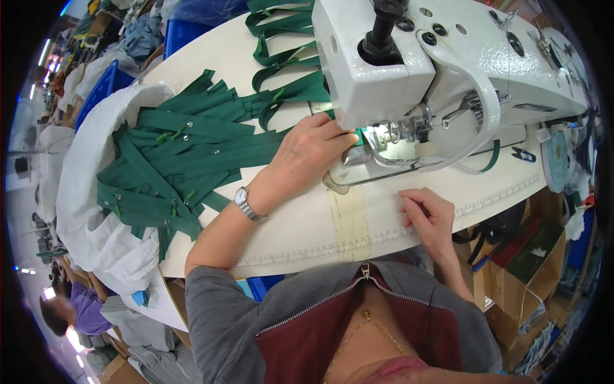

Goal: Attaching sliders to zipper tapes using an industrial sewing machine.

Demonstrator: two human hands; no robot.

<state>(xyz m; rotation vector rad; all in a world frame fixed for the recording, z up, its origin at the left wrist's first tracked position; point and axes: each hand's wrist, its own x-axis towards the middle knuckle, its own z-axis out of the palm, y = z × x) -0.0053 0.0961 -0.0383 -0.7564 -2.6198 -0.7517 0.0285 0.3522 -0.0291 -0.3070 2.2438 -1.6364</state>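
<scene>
- Resting close against the needle area of a white sewing machine (371, 96), the left hand (316, 146) has its fingertips on green zipper tape (360, 137); the machine head hides part of them, so whether they pinch or only press down cannot be told.
- That tape lies under the hand, running from the pile toward the lit metal foot.
- The right hand (431, 217) is over the tabletop near its front edge, fingers loosely bent and slightly parted.
- A pale, curved table (288, 224) carries the work, with a printed measuring scale (288, 254) along its front and a yellowish tape patch (348, 211) before the machine.
- Left of the machine sprawls a heap of green zippers (198, 131) with small metal sliders, partly on white fabric (77, 185) at the table's edge.
- More green strips (300, 88) hang in loops behind the left hand.
- To the machine's right lie thread snips (524, 154), beside a teal roll (558, 160).
- Around the table, the room is crowded: blue bins (182, 35), cardboard boxes (511, 288), grey garments (137, 323), and a co-worker in purple (89, 310) at far left.
</scene>
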